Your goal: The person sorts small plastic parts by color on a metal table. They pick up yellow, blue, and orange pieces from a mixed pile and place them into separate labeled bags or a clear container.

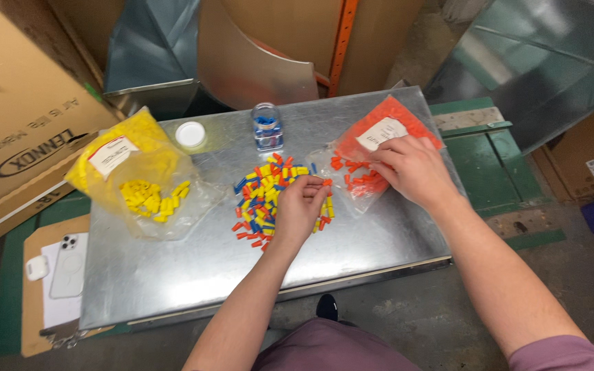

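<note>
Left hand (299, 206): fingers pinched on a small orange plastic cap (326, 183) — over the mixed pile of yellow, orange and blue caps (264, 199), mid-sheet.
Right hand (410, 167): fingers curled, gripping the clear bag of orange caps (372, 148) — far right.

White phone (69, 275), earbud case (36, 268) — cardboard box (15, 117), sheet-metal ducts (152, 48).

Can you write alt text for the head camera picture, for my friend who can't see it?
A person's left hand rests on a mixed pile of red, yellow and blue caps on a metal table, pinching a red one, while the right hand touches a clear bag of red caps. A bag of yellow caps lies at left.
</note>
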